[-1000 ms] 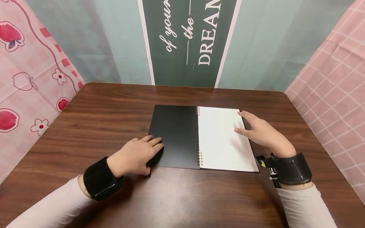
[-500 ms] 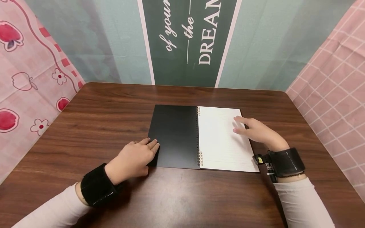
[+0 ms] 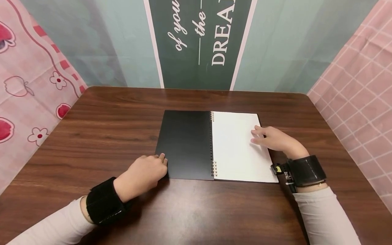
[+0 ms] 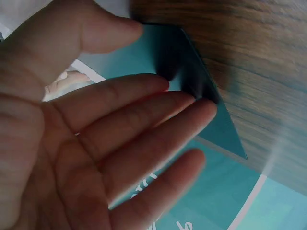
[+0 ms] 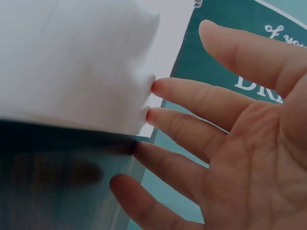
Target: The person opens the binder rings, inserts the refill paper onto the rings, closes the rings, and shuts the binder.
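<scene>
A spiral notebook lies open flat, its black cover (image 3: 189, 143) on the left and a white lined page (image 3: 233, 148) on the right. Metal rings (image 3: 212, 143) run between the two. My left hand (image 3: 141, 174) is at the cover's lower left edge. In the left wrist view its fingers (image 4: 139, 122) extend towards the dark cover, the thumb apart from them. My right hand (image 3: 278, 140) reaches over the page's right edge. Its fingertips touch the white page (image 5: 76, 62) in the right wrist view, the thumb (image 5: 240, 50) held away.
The notebook is on a brown wood-grain table (image 3: 110, 119). A blue-green cloth (image 3: 98, 51) with a dark lettered panel (image 3: 199, 75) hangs behind it. Pink patterned cloth (image 3: 27, 112) borders the left, pink checked cloth (image 3: 358, 95) the right.
My left hand has drawn back slightly left and down along the cover's edge. My right hand has moved a little left and its fingers have come closer to the thumb.
</scene>
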`<state>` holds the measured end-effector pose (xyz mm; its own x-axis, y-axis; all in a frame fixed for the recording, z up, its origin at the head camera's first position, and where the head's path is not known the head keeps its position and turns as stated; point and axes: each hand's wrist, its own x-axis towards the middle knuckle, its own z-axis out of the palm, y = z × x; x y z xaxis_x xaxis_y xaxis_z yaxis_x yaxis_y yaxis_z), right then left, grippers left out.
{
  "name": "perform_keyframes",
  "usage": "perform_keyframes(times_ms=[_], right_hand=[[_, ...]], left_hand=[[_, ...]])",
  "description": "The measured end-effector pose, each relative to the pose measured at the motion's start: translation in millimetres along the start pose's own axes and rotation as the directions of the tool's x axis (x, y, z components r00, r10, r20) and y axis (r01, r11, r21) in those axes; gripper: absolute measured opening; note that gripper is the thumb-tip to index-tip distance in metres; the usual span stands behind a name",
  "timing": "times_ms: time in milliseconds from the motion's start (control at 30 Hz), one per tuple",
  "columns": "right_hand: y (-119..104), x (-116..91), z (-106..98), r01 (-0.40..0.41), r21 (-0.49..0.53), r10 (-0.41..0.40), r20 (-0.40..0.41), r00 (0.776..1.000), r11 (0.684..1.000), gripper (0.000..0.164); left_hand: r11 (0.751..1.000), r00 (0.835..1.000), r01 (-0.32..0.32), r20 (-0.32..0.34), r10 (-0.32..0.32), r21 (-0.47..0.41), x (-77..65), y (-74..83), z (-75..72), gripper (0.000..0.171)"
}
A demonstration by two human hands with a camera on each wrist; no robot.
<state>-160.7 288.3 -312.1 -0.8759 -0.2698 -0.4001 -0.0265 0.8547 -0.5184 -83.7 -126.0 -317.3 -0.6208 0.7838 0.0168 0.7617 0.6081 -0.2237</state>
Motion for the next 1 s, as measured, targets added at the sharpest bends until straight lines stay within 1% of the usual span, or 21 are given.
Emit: perform_keyframes(times_ms=[133,267,400,467,633,733,800,1000], right_hand=[[-2,1,-3,0.004,-0.024,-0.004,-0.001,1.000,1.000,0.058],[-3,2,-3,0.000,-0.050,-0.001,-0.016,1.000,0.999,0.057],[-4,1,-2,-0.009,-0.057,0.008,-0.022,1.000,0.998,0.057],[-5,1,-1,-0.011,-0.060,0.010,-0.024,1.000,0.998,0.056],[-4,1,0,-0.008,-0.069,0.006,-0.035,0.999,0.998,0.056],[-3,1,1,-0.007,-0.074,0.004,-0.036,0.999,0.997,0.058],[-3,0,2,-0.007,-0.076,0.004,-0.031,1.000,0.997,0.059],[-2,1,4,-0.004,-0.089,0.002,-0.031,1.000,0.996,0.062]], left_hand=[[0.999,0.998,-0.047,-0.031,0.047,0.019,1.1,-2.4,-0.3,0.028],[0.997,0.997,-0.073,-0.035,0.074,0.029,2.2,-3.3,-1.1,0.024],[0.995,0.996,-0.085,-0.024,0.086,0.046,2.8,-2.2,-0.6,0.026],[0.996,0.996,-0.082,-0.014,0.083,0.036,2.6,-1.7,0.0,0.028],[0.997,0.997,-0.073,0.002,0.073,-0.030,2.3,-2.8,1.4,0.027],[0.996,0.997,-0.073,-0.023,0.072,-0.052,1.1,-4.8,4.1,0.021],[0.996,0.997,-0.072,-0.044,0.069,-0.057,-0.8,-6.1,6.8,0.020],[0.996,0.994,-0.045,-0.099,0.038,-0.075,-8.1,-11.2,13.1,0.025]])
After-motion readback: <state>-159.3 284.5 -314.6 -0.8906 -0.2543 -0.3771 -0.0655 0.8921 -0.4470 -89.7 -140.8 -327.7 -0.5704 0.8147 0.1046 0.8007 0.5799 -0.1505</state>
